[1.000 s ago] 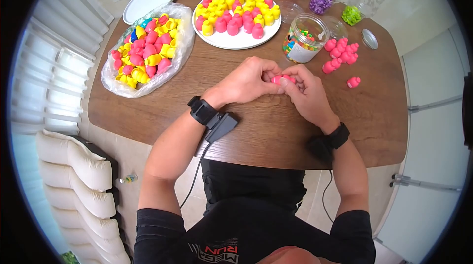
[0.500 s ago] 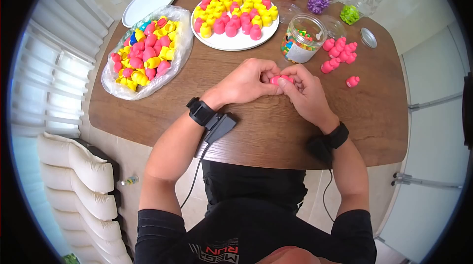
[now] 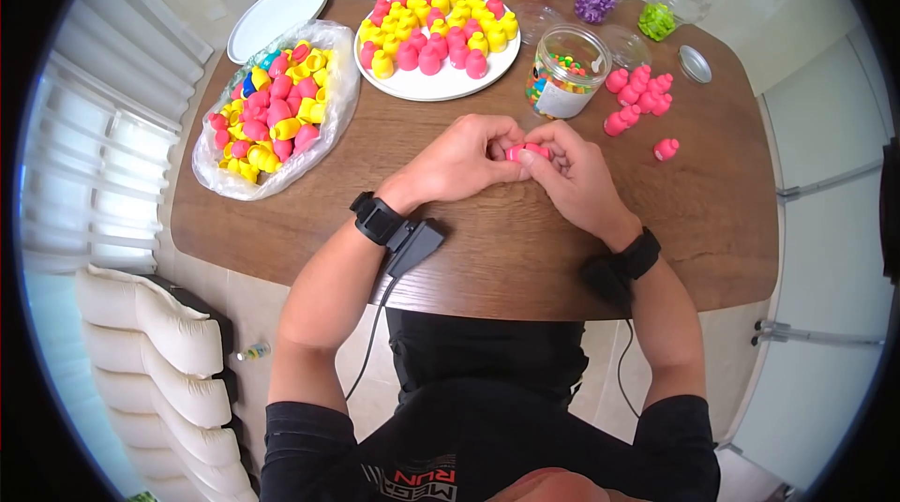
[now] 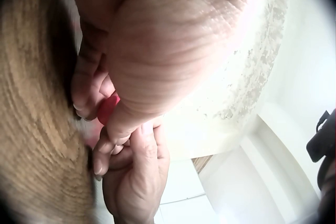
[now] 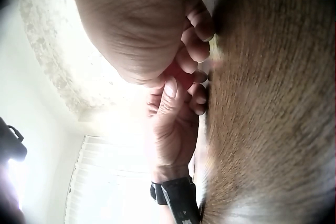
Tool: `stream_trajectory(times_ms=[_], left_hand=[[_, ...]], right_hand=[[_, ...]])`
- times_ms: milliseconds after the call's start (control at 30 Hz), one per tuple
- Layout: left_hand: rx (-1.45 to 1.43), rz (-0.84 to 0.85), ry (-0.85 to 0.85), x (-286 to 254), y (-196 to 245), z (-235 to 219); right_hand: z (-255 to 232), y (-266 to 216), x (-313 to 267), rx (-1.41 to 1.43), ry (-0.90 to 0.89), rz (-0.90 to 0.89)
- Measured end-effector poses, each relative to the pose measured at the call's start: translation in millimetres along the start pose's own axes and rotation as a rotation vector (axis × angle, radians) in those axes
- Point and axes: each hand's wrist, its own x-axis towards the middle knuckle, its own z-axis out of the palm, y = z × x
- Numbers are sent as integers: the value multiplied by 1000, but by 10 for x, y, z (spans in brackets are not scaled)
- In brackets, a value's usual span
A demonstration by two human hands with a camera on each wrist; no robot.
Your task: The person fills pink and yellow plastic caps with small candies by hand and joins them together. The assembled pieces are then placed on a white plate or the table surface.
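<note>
Over the middle of the table, my left hand [image 3: 466, 160] and right hand [image 3: 579, 179] meet at a small pink bottle-shaped piece [image 3: 528, 152]. Thumbs and fingers of both hands pinch it from either side and cover most of it. In the left wrist view, a bit of the pink piece [image 4: 108, 109] shows between the fingertips. The right wrist view has the pink piece [image 5: 180, 76] deep in shadow, with the left thumb against it. Nearest the right hand, several pink bottle-shaped pieces [image 3: 621, 120] stand grouped, and a single one [image 3: 666, 149] lies apart.
A clear jar [image 3: 565, 71] of small colourful bits stands beyond the hands. A white plate [image 3: 436, 87] bears yellow and pink pieces. A plastic bag [image 3: 339, 80] of loose parts lies left, beside a white lid [image 3: 278, 16]. Tubs of yellow, red, purple [image 3: 595, 0] and green bows line the back.
Both hands keep their hold on the pink piece with hardly any movement. The head view has shifted slightly, so the plate, jar and tubs appear a little lower and further left.
</note>
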Motion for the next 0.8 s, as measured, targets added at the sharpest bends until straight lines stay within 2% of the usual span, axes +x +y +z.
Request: stream_trajectory(times_ms=[800], left_hand=[[40,-37,28,-26,49,26]], right_hand=[[6,9,-3,-9,11,9]])
